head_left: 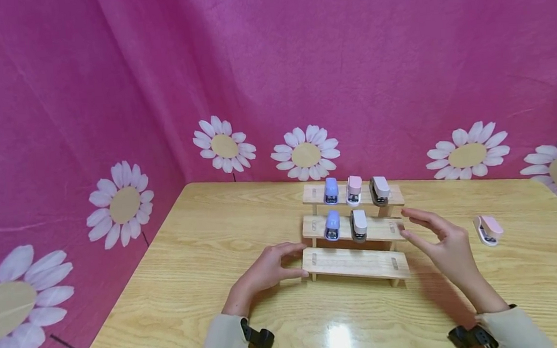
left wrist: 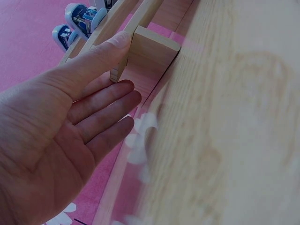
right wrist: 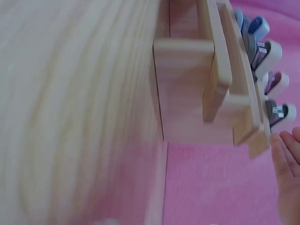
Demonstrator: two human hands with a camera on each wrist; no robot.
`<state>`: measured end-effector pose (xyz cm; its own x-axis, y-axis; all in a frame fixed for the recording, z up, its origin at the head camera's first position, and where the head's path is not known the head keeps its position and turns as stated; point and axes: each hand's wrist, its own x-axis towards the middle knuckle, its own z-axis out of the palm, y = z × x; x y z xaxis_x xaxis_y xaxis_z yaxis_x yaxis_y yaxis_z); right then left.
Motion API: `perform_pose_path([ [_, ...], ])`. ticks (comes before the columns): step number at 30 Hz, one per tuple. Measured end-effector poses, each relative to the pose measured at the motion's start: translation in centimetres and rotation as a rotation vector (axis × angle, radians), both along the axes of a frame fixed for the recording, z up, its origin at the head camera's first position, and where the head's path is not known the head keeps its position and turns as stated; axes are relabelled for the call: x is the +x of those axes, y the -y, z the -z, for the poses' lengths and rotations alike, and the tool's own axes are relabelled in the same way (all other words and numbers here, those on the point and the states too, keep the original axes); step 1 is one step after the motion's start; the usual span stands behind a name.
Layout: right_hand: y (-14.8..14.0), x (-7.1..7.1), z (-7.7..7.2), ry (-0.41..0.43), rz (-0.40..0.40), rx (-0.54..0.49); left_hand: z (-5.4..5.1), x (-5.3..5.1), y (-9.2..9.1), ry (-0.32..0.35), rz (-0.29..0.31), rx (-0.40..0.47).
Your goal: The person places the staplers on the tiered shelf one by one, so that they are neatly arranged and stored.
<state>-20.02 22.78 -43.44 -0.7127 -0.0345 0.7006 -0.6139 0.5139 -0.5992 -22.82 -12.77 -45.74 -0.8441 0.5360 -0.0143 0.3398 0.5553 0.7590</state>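
Note:
A three-step wooden display stand (head_left: 357, 260) stands on the table. My left hand (head_left: 270, 266) is at the left end of its lowest step, thumb at the front corner and index finger at the back one. The left wrist view shows the thumb (left wrist: 117, 42) on the board's end, the other fingers extended. My right hand (head_left: 441, 243) has its fingers spread beside the middle step's right end, holding nothing. Mini staplers stand on the stand: blue (head_left: 331, 191), pink (head_left: 354, 190) and white-grey (head_left: 380, 190) on top, blue (head_left: 332, 224) and white-grey (head_left: 358, 225) in the middle.
Another pink mini stapler (head_left: 489, 229) lies on the wooden table (head_left: 205, 233), right of my right hand. A magenta cloth with daisies (head_left: 306, 153) hangs behind and to the left of the table.

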Motion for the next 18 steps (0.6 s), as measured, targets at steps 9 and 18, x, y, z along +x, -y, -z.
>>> perform_pose_path([
  [9,-3.9,-0.4,0.4,0.102,0.055,-0.032,0.1,0.0,0.0,-0.009,0.007,-0.004],
  [18,-8.5,-0.4,0.8,0.303,0.168,-0.081,0.0,0.0,0.0,-0.014,-0.001,-0.002],
])
